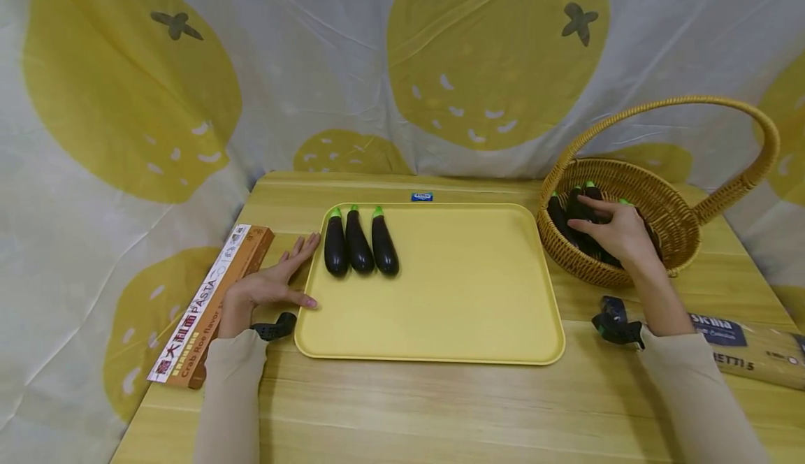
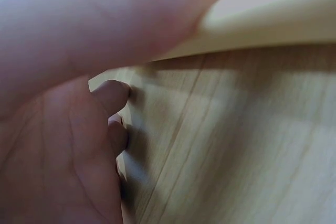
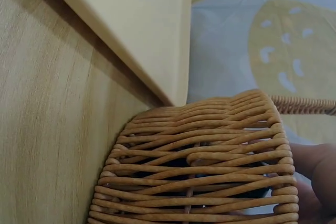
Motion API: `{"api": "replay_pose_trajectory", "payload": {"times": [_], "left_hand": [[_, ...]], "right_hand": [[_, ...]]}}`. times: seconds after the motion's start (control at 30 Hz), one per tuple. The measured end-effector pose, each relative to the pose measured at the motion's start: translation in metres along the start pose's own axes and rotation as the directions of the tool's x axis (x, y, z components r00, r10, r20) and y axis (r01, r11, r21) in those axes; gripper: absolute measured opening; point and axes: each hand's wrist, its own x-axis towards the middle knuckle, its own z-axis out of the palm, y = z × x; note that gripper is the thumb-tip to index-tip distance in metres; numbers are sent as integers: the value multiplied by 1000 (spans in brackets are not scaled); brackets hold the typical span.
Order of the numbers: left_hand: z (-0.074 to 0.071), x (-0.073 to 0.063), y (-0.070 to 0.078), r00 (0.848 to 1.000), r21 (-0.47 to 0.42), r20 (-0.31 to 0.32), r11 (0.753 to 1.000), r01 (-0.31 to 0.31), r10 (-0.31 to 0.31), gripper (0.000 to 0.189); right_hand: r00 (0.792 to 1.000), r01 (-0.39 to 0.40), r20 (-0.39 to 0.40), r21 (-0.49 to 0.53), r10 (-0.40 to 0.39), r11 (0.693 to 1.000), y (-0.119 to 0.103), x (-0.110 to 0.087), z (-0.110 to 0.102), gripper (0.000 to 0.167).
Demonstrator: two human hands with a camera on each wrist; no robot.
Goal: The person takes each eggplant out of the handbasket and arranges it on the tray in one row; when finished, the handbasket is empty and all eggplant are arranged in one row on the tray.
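Three dark eggplants with green stems lie side by side at the left of a yellow tray: an outer one, a middle one and an inner one. At the tray's left edge rests my left hand, fingers spread and thumb over the rim. In the left wrist view its thumb crosses above the wooden table. Inside a wicker basket are several more eggplants. My right hand reaches over them, thumb and forefinger extended and apart. The basket wall hides most of that hand in the right wrist view.
A long pasta box lies left of the tray. A spaghetti packet is at the right, in front of the basket. Behind the tray sits a small blue packet. The basket's tall handle arches over it, before a lemon-print curtain.
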Motion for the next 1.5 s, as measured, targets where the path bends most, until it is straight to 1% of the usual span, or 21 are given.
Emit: {"api": "replay_pose_trajectory", "payload": {"times": [0.2,0.43,0.67,0.8,0.87,0.93,1.07,1.17,1.3,1.5], "left_hand": [[-1,0,0,1000,3,4,1000,5,-5,132],[-1,0,-1,1000,4,2,1000,0,0,132],[-1,0,0,1000,-2,2,1000,-9,9,131],[0,-1,0,1000,-11,3,1000,-9,9,131],[0,-1,0,1000,-11,3,1000,-11,11,131],[-1,-1,0,1000,-10,3,1000,-12,12,131],[-1,0,0,1000,1,1,1000,-18,18,130],[-1,0,-1,1000,8,-3,1000,-18,18,129],[0,1,-1,1000,8,-5,1000,-9,9,128],[0,1,-1,1000,8,-4,1000,4,-4,129]], "right_hand": [[1000,-2,-29,-13,1,1000,1,0,1,66],[998,-18,-52,3,18,1000,2,-3,1,64],[999,-12,-36,57,14,998,7,-16,-10,64],[999,-16,-39,63,19,998,14,-26,-19,65],[999,-26,-30,66,28,998,20,-31,-24,65],[1000,-25,-12,38,25,999,24,-34,-28,65],[997,-7,77,-27,9,1000,29,-34,-31,69],[992,6,128,-31,-2,1000,29,-32,-30,69],[991,7,137,-26,-3,1000,27,-31,-28,71],[994,-7,113,-24,10,1000,22,-32,-24,76]]}}
